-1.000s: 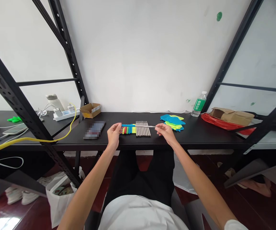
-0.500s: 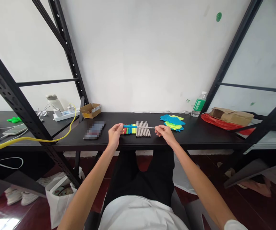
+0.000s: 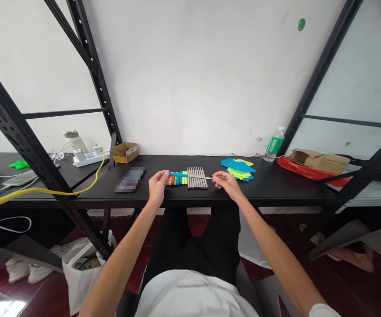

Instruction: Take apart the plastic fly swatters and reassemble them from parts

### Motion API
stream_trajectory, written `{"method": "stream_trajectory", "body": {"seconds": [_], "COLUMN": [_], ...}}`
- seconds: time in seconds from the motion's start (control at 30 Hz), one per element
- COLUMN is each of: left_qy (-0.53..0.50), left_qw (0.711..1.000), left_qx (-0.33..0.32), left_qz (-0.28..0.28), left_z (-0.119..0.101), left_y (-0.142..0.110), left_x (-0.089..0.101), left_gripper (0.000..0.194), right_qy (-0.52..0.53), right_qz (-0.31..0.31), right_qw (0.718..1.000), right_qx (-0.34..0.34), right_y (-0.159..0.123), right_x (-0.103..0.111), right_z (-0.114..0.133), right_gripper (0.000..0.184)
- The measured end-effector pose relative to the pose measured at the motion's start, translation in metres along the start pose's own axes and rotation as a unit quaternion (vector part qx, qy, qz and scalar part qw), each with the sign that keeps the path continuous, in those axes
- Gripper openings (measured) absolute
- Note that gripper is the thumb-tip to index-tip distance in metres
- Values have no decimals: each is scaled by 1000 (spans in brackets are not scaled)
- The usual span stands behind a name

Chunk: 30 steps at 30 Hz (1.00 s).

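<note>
Pinching the blue-and-grey rod (image 3: 190,176) by its ends, your left hand (image 3: 158,184) and right hand (image 3: 226,182) hold it slightly lower now. It crosses the row of rods (image 3: 197,184), centre frame.

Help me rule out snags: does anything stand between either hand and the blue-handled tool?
Nothing visible does: the left hand holds the tool by its blue end, the right hand its thin tip. The row of coloured handles blocks neither.
</note>
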State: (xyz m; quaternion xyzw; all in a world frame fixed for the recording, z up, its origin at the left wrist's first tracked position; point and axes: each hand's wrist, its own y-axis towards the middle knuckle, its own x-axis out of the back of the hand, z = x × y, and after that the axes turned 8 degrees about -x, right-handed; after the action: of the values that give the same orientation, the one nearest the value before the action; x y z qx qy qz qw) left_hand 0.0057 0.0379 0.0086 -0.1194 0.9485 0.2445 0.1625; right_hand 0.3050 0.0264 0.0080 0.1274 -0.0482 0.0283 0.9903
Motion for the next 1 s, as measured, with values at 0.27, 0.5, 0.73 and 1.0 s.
{"method": "stream_trajectory", "body": {"seconds": [0.27, 0.5, 0.73, 1.0], "left_qy": [0, -4, 7, 48], "left_qw": [1000, 1000, 999, 993], "left_qx": [9, 7, 7, 0], "left_qz": [14, 11, 31, 107], "left_z": [-1, 0, 1, 4], "left_y": [0, 0, 1, 1], "left_x": [0, 0, 1, 2], "left_gripper": [44, 44, 42, 40], "right_qy": [-14, -55, -98, -76], "right_qz": [19, 72, 82, 91], "right_qw": [1000, 996, 992, 992], "right_qx": [-3, -5, 14, 40], "right_y": [1, -1, -1, -2], "right_x": [0, -3, -1, 0], "right_z": [-1, 3, 0, 1], "right_gripper": [36, 37, 34, 37]}}
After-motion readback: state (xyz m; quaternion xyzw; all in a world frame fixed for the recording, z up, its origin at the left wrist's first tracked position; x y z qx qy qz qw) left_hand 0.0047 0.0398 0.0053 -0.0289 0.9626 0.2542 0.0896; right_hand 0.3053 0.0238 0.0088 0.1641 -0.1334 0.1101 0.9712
